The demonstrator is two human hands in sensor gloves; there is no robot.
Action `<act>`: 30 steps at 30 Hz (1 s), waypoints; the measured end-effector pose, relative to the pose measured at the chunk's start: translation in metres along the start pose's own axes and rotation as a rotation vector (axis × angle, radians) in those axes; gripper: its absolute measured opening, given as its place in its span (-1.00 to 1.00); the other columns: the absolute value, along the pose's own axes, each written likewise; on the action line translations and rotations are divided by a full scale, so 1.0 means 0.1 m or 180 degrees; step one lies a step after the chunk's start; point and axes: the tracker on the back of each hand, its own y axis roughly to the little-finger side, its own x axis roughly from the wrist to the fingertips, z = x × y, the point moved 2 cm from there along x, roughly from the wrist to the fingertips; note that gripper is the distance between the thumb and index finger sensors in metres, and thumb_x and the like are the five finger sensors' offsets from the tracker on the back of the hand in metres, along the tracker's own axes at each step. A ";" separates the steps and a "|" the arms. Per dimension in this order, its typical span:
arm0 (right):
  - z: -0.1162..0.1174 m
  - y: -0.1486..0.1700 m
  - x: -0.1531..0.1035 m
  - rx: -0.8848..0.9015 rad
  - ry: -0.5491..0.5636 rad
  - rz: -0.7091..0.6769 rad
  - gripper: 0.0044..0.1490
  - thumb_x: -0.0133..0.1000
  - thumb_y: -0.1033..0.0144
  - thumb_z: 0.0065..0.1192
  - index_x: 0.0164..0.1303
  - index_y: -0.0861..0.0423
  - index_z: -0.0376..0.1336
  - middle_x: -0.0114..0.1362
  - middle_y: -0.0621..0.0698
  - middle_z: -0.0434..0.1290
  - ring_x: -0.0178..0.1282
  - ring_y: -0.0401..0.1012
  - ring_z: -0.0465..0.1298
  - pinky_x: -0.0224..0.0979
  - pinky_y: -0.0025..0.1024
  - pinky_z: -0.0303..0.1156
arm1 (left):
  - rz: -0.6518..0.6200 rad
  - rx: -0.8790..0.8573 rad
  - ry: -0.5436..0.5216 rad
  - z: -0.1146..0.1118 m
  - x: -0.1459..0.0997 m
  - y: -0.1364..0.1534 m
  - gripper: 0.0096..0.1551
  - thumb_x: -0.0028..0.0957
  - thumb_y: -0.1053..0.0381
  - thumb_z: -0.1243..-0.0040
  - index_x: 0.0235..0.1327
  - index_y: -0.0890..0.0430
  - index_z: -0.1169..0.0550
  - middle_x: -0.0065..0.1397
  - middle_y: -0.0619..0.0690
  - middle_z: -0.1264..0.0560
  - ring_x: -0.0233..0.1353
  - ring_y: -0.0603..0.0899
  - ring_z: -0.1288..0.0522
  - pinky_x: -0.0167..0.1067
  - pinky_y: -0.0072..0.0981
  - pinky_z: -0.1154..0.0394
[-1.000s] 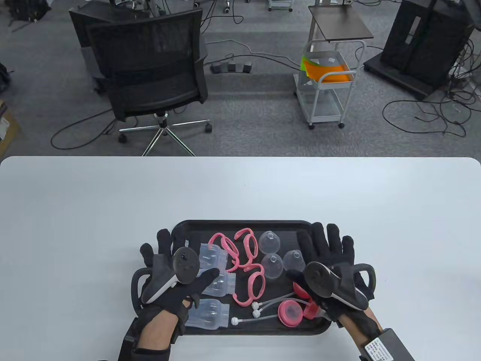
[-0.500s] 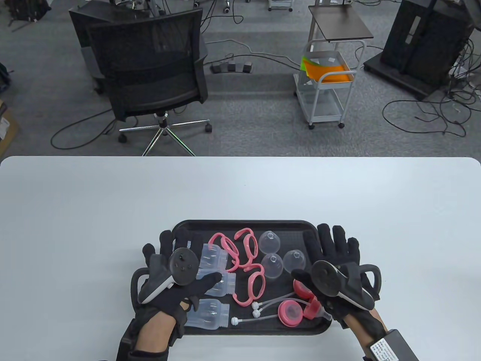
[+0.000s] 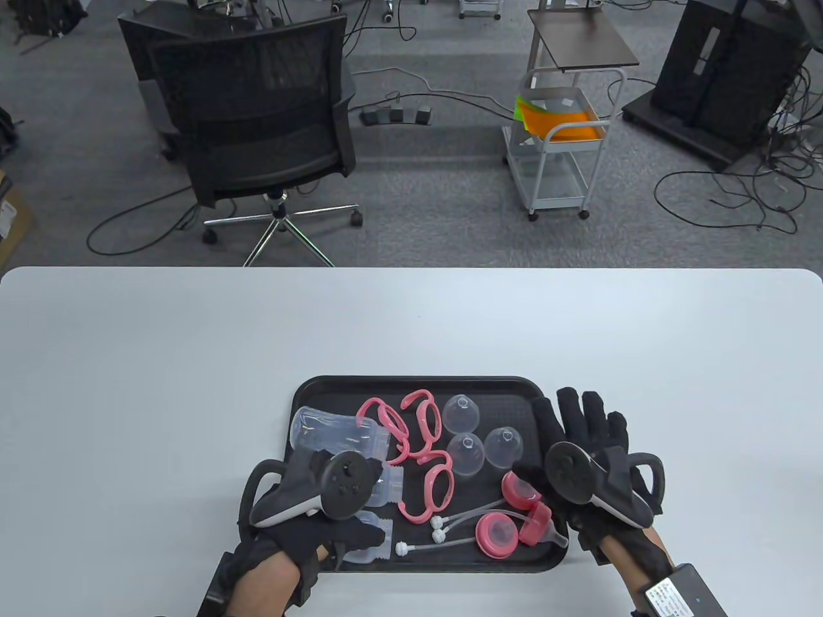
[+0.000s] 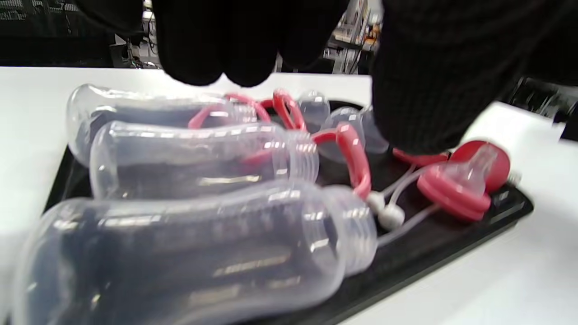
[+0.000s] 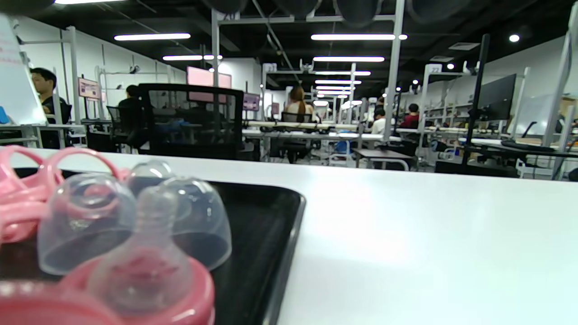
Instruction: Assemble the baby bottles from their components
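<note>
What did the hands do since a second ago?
The left hand pulled back toward the near edge of the tray, uncovering the far clear bottle; its fingers now curl over the near bottle, though a grip cannot be confirmed. The right hand slid right, off the tray's side, exposing the pink nipple collars. The handle rings and clear caps stayed put.

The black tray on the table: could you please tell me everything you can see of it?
The black rectangular tray looks like plastic, with rounded corners and a raised rim. It lies flat on the white table, near the front edge. It holds clear bottle bodies, pink handle rings, clear domed caps, pink collars with teats and thin straws. Both gloved hands overlap its ends.
</note>
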 end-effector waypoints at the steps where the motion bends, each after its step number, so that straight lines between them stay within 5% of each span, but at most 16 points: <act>1: 0.00 0.01 0.00 0.0014 -0.0003 0.0013 0.20 -0.15 -0.43 -0.07 0.65 -0.06 -0.18 0.71 0.14 -0.17 0.68 0.30 -0.08 0.58 0.49 -0.01 | 0.0010 0.0043 0.0040 -0.02 0.01 -0.01 0.14 -0.25 -0.42 -0.66 0.53 -0.03 -0.37 0.54 0.05 -0.42 0.49 0.32 -0.47 0.48 0.39 -0.25; 8: -0.01 0.03 0.01 0.0016 -0.0019 0.0034 0.20 -0.15 -0.43 -0.06 0.65 -0.05 -0.17 0.70 0.15 -0.17 0.68 0.30 -0.07 0.57 0.49 -0.01 | 0.0253 0.0430 0.0360 -0.26 0.11 -0.07 0.18 -0.31 -0.39 -0.70 0.53 -0.02 -0.37 0.53 0.03 -0.42 0.48 0.30 -0.49 0.46 0.34 -0.30; 30: 0.01 -0.01 0.00 -0.0003 -0.0062 -0.0010 0.20 -0.15 -0.42 -0.05 0.64 -0.04 -0.15 0.70 0.16 -0.14 0.67 0.31 -0.05 0.57 0.49 0.01 | 0.0694 0.0928 0.0591 -0.60 0.23 -0.05 0.24 -0.32 -0.32 -0.73 0.57 0.07 -0.34 0.56 0.11 -0.41 0.55 0.31 -0.46 0.47 0.32 -0.31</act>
